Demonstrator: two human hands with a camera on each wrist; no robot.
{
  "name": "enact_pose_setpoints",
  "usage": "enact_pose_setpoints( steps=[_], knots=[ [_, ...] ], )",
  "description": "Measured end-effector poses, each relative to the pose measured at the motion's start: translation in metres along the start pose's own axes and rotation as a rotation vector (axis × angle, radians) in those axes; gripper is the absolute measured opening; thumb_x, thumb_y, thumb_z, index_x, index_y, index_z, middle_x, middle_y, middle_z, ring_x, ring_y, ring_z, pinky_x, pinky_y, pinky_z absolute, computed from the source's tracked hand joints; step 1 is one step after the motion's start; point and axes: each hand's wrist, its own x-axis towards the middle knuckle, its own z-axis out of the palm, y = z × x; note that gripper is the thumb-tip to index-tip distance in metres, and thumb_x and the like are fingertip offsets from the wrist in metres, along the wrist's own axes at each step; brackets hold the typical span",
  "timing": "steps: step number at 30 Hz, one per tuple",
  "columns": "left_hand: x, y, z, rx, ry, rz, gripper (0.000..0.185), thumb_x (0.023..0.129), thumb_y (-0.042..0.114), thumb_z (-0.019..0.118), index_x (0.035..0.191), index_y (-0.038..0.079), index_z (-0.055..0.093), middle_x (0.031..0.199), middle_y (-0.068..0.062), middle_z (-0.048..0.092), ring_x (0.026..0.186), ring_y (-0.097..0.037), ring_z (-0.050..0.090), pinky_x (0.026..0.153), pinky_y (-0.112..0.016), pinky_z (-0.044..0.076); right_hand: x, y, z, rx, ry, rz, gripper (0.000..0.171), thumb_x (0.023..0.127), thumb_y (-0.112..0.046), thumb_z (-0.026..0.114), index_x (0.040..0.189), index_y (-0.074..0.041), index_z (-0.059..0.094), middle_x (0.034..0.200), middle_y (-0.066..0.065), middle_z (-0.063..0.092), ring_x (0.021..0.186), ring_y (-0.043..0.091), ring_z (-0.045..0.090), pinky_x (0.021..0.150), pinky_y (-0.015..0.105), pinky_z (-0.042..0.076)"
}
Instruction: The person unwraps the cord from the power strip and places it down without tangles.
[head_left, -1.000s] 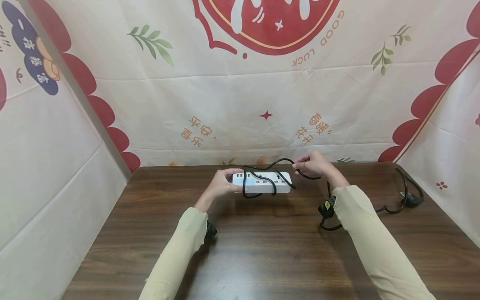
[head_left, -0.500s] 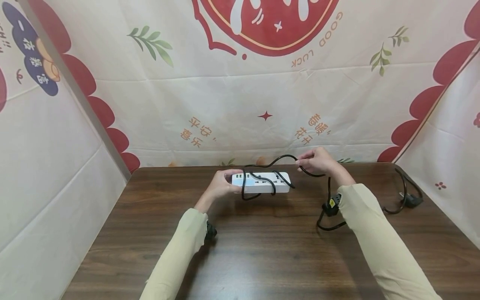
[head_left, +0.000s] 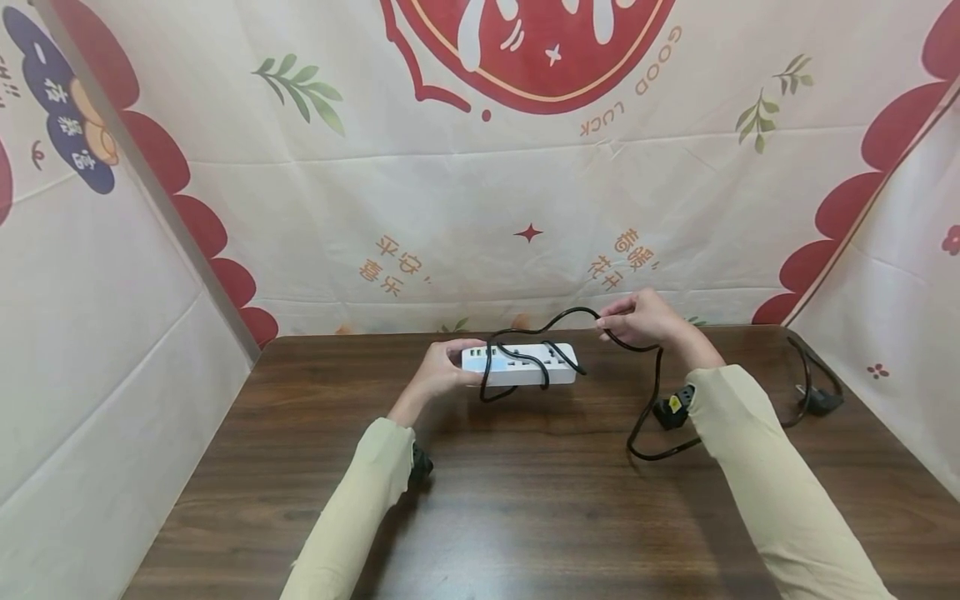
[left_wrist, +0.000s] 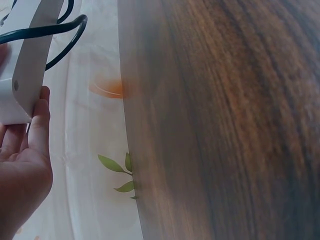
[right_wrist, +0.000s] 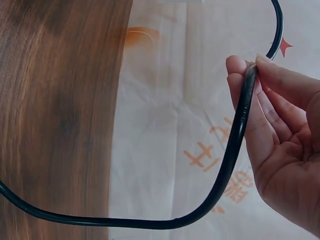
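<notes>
A white power strip (head_left: 525, 377) with USB ports and sockets is near the far edge of the table, its black cord looped around it. My left hand (head_left: 438, 369) grips its left end; in the left wrist view, fingers of the left hand (left_wrist: 30, 165) lie under the white strip (left_wrist: 25, 75). To the right, my right hand (head_left: 643, 321) pinches the black cord (head_left: 573, 310) between thumb and fingertips. The right wrist view shows the cord (right_wrist: 231, 155) bending down from that pinch. From the right hand the cord hangs in a wide loop toward the table.
A black plug (head_left: 821, 400) with a curl of cord lies at the table's right side. Black wrist devices sit at both sleeves, the right one (head_left: 672, 408) with a yellow label. Printed cloth (head_left: 450, 192) encloses the back and sides of the wooden table (head_left: 525, 500).
My right hand has moved a little right and up, drawing the cord along. The hanging loop has widened. My left hand keeps its hold on the power strip, almost still.
</notes>
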Motion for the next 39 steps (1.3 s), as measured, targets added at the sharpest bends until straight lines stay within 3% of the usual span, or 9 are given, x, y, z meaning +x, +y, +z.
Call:
enact_pose_setpoints(
  steps=[6,14,25,39],
  knots=[
    [-0.001,-0.001,0.002,0.013,0.027,0.011,0.048,0.065,-0.005,0.074,0.111,-0.001,0.063,0.104,-0.014,0.065,0.086,-0.016,0.058,0.073,-0.026,0.044,-0.004,-0.002,-0.004,0.031,-0.03,-0.009,0.036,0.086,-0.013,0.062,0.109,0.014,0.056,0.082,0.007,0.069,0.078,0.021,0.067,0.064,0.028,0.052],
    [-0.001,-0.005,0.004,0.031,0.066,0.044,0.046,0.064,-0.003,0.075,0.109,0.002,0.064,0.104,-0.012,0.065,0.086,-0.017,0.057,0.074,-0.027,0.044,-0.009,-0.003,-0.01,0.045,-0.052,-0.017,0.035,0.086,-0.012,0.062,0.109,0.014,0.055,0.086,0.014,0.069,0.074,0.014,0.066,0.066,0.033,0.052],
    [-0.003,-0.006,0.002,0.038,0.087,0.038,0.045,0.064,-0.002,0.076,0.108,0.002,0.065,0.102,-0.011,0.066,0.084,-0.016,0.057,0.072,-0.026,0.044,-0.022,-0.006,-0.015,0.079,-0.098,-0.022,0.044,0.084,-0.015,0.065,0.111,0.017,0.051,0.082,0.005,0.069,0.077,0.017,0.067,0.068,0.031,0.052],
    [-0.001,-0.002,0.002,0.004,0.102,-0.002,0.047,0.062,-0.001,0.079,0.107,0.004,0.066,0.102,-0.011,0.065,0.084,-0.017,0.057,0.073,-0.026,0.044,-0.028,-0.005,-0.03,0.064,-0.167,-0.057,0.029,0.085,-0.014,0.064,0.102,0.01,0.06,0.081,0.004,0.07,0.079,0.021,0.067,0.068,0.032,0.052]
  ],
)
